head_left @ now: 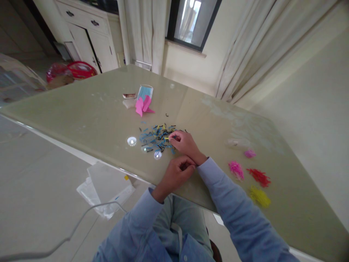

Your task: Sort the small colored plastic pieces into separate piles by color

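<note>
A loose pile of small rubber bands (155, 140), mostly blue and black with a few yellow ones, lies on the table in front of me. At the pile's right edge, my right hand (184, 145) pinches a small yellow rubber band (166, 138) between thumb and fingertips. My left hand (174, 174) rests closer to me with its fingers curled in, against the right wrist, and nothing shows in it. On the right side of the table are sorted heaps: a pink heap (236, 170), a red heap (259, 177), a yellow heap (260, 197) and a lilac-pink heap (249, 153).
Beyond the pile lie pink paper pieces (144, 104), a blue face mask (145, 92) and a small flat object (129, 96). A clear plastic bag (237, 143) lies by the lilac heap. Plastic sheets (109, 185) and a grey cable (81, 218) are below the table's left edge.
</note>
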A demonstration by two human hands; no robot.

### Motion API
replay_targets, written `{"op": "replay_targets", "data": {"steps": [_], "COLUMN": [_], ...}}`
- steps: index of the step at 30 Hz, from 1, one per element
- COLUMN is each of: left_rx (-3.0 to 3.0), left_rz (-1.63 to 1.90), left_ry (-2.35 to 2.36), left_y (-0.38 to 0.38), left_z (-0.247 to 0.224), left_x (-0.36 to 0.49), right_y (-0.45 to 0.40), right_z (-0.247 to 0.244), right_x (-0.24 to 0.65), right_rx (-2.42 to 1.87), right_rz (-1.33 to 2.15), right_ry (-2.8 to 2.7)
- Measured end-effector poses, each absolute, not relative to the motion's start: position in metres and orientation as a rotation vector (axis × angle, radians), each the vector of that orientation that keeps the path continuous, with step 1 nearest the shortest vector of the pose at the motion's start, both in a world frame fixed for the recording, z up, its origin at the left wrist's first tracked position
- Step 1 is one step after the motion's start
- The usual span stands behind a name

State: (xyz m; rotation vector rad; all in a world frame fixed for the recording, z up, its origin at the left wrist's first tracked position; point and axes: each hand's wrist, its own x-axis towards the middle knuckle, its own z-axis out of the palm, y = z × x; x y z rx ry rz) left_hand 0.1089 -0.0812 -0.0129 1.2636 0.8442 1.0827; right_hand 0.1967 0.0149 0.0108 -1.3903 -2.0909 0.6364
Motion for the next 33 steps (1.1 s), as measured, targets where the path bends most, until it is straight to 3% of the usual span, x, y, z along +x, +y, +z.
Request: {"op": "replay_targets", "data": {"steps": [11, 23, 33], "left_rx": [1.219, 1.271, 1.326], "left_rz": [1.106, 1.108, 1.122], "left_ry": [0.884, 0.982, 1.110], "left_y": [-0.083, -0.085, -0.086], "left_z": [-0.013, -0.009, -0.011], "left_x": [0.106, 0.101, 0.099], "right_y": [-0.049, -0.124, -0.167], "right_z": [0.043, 0.043, 0.056], "right_x": [0.231, 0.286, 0.291], "right_rx": [-1.167, -0.917, -0.968], "right_rz": [1.292, 1.322, 1.151], "right_ry": [-1.080, -0.515, -0.505]}}
